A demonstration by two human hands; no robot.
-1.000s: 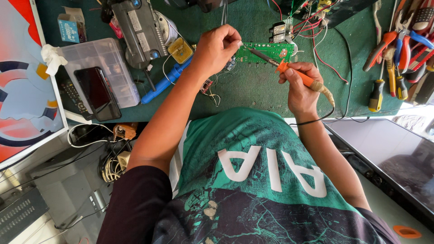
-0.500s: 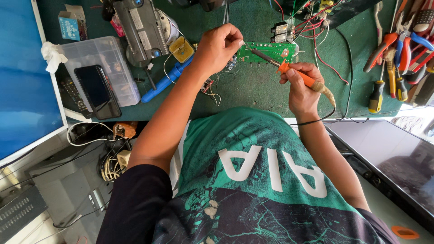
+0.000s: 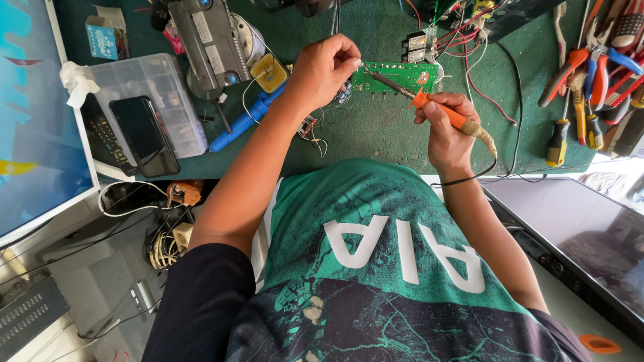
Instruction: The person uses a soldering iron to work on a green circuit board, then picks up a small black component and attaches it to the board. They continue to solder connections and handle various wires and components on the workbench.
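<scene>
Between my hands lies the green circuit board (image 3: 396, 76); my right hand (image 3: 448, 131) grips the soldering iron (image 3: 439, 110), my left hand (image 3: 325, 67) pinches the board's edge—I'd steady the tip.

The bench (image 3: 376, 134) is covered in matt green felt-like cloth. A glossy green circuit board (image 3: 396, 75) and an orange plastic-handled soldering iron (image 3: 439, 110) with a dull metal shaft are seen.

Head camera, steep downward, close over workbench (image 3: 376, 134)
</scene>
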